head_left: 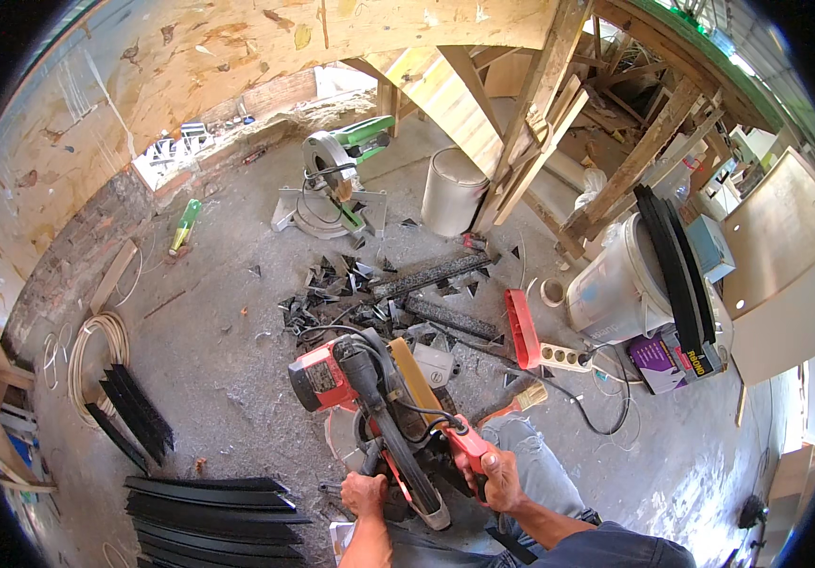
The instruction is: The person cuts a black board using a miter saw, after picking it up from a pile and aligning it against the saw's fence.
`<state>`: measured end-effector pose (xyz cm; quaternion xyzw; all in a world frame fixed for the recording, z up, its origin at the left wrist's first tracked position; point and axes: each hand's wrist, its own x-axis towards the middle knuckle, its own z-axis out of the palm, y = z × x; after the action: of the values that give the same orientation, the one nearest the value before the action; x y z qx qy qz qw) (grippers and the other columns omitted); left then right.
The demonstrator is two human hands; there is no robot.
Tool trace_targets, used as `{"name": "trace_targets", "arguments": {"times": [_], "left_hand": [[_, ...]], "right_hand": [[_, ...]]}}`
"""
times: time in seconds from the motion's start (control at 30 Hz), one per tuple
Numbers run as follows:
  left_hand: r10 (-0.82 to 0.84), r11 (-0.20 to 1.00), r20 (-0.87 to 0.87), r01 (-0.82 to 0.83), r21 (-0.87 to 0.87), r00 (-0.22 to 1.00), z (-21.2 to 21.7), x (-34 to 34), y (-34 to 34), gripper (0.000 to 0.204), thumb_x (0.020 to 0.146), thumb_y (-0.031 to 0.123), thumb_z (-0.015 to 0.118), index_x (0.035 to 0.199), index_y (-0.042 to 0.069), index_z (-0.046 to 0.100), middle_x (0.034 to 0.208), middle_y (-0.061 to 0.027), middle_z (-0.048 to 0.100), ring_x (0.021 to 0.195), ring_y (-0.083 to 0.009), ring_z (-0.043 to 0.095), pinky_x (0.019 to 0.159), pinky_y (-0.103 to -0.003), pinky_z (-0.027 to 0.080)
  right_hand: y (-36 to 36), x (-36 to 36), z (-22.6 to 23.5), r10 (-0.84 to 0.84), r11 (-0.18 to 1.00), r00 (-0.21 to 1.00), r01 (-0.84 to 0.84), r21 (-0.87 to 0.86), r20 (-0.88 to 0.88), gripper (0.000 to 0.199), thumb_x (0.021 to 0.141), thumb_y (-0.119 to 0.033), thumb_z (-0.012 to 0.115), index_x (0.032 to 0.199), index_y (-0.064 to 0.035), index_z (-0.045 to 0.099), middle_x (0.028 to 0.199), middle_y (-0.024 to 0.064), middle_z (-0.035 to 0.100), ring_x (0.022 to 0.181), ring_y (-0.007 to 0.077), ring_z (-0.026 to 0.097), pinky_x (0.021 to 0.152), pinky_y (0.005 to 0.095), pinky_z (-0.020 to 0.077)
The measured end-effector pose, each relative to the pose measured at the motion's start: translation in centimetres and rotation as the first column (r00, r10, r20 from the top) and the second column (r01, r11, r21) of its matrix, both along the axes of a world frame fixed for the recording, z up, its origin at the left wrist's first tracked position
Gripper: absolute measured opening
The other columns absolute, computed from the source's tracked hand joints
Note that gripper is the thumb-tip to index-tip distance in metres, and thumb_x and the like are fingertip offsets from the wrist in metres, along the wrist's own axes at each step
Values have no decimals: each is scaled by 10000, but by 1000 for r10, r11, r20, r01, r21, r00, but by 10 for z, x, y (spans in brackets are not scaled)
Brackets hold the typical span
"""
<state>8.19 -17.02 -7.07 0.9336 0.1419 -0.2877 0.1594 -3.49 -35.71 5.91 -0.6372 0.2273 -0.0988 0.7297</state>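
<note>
Red saw point(398, 450) between both grips; handle point(469, 445) in the right, base by the left.
Right grip point(496, 478) wrapped round the handle. Left grip point(365, 494) low at the saw's near left side, fingers look curled; can't tell if it's clamped on base or stock. Saw's long axis runs away from the person, slanting left: motor point(316, 377) sits forward of the left grip, well forward-left of the right. Right grip nearer the handle, left nearer the base's left side. Further out: offcuts point(332, 284) beyond the motor, ahead of both grips; black strips point(213, 521) left of the left grip; brush point(526, 398) forward-right of the right grip, power strip point(564, 357) past it.
</note>
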Motion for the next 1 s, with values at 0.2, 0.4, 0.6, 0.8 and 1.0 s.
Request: {"name": "trace_targets", "arguments": {"times": [0.2, 0.4, 0.6, 0.8, 1.0], "left_hand": [[7, 1000, -11, -7, -4, 1000, 7, 1, -2, 427, 649, 258, 684, 950, -44, 692, 1001, -278, 679, 970, -440, 662, 880, -476, 531], [1, 1000, 6, -1, -23, 1000, 7, 0, 0, 435, 642, 272, 686, 937, -48, 688, 988, -286, 676, 972, -450, 656, 875, -484, 529], [34, 999, 32, -35, 12, 999, 0, 0, 2, 443, 587, 296, 748, 910, -6, 716, 974, -245, 698, 957, -408, 679, 850, -474, 550], [22, 1000, 23, -22, 12, 1000, 0, -2, 0, 447, 593, 302, 737, 914, -8, 713, 978, -239, 699, 953, -409, 680, 850, -472, 550], [9, 1000, 29, -8, -26, 1000, 5, -1, 1, 439, 648, 297, 707, 922, -45, 687, 992, -284, 676, 967, -448, 658, 869, -493, 531]], "right_hand": [[0, 0, 3, 3, 1000, 1000, -3, 14, -15, 650, 972, -617, 397, 983, 6, 585, 773, 46, 561, 629, 104, 514, 549, 256, 425], [-1, -1, -2, 3, 1000, 1000, -3, 7, -10, 656, 968, -623, 400, 983, 7, 586, 777, 41, 561, 636, 101, 513, 551, 254, 423], [0, 1, 0, 11, 1000, 1000, -11, 12, -12, 665, 964, -630, 401, 982, 9, 586, 779, 39, 561, 646, 98, 515, 550, 253, 423], [-1, -1, -1, 6, 1000, 1000, -6, -4, -23, 665, 966, -631, 394, 979, 6, 585, 775, 36, 561, 633, 97, 510, 544, 252, 423], [1, 0, 2, 1, 1000, 999, -1, 1, -37, 671, 962, -638, 392, 974, 5, 585, 769, 35, 563, 623, 100, 511, 543, 253, 424]]}}
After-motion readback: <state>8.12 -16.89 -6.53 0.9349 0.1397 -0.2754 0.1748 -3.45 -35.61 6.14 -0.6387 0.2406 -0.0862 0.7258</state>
